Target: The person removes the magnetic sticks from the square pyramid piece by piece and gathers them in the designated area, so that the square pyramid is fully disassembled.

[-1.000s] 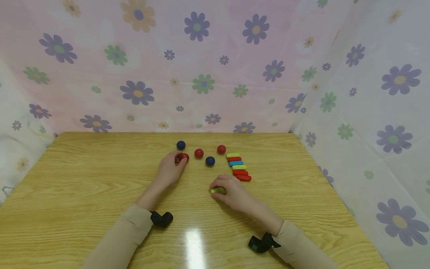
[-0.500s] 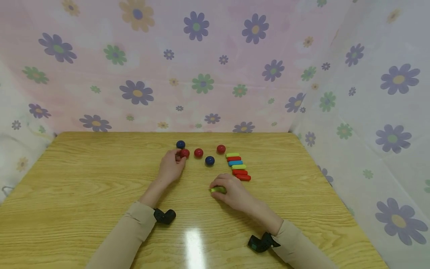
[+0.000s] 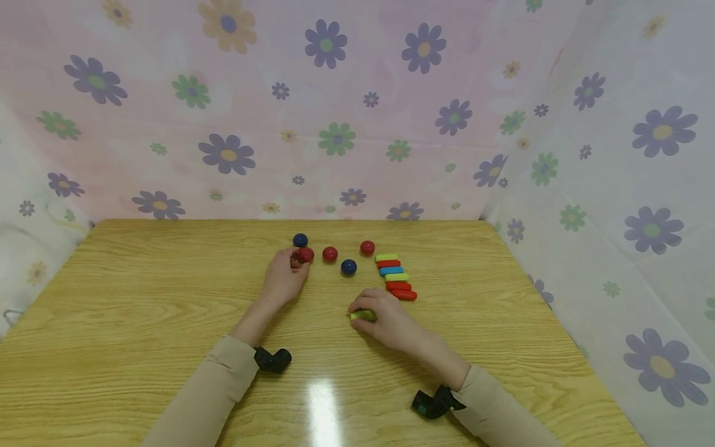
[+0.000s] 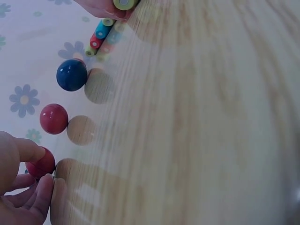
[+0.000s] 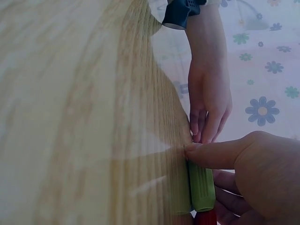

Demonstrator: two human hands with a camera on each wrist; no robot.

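My left hand (image 3: 283, 277) holds a glossy red ball (image 3: 306, 255) between thumb and fingers, at the left end of a loose group of balls. In the left wrist view that red ball (image 4: 42, 163) sits between the digits, close over the tabletop. A dark blue ball (image 3: 300, 240) lies just behind it. Nearer the front, my right hand (image 3: 388, 320) pinches a short yellow-green rod (image 3: 363, 315) lying sideways. The right wrist view shows the rod's ridged side (image 5: 202, 187) under the thumb; the far fingers are partly hidden behind it.
Two more red balls (image 3: 330, 254) (image 3: 367, 248) and another blue ball (image 3: 349, 267) lie to the right. Beyond my right hand, several short rods (image 3: 391, 271) in yellow-green, red and blue form a slanting row. A flowered cloth (image 3: 357, 124) hangs behind the wooden table (image 3: 167, 279).
My left hand has shifted slightly away from me with the red ball, bringing it nearer the blue ball behind. My right hand stays nearly still, still holding the yellow-green rod.
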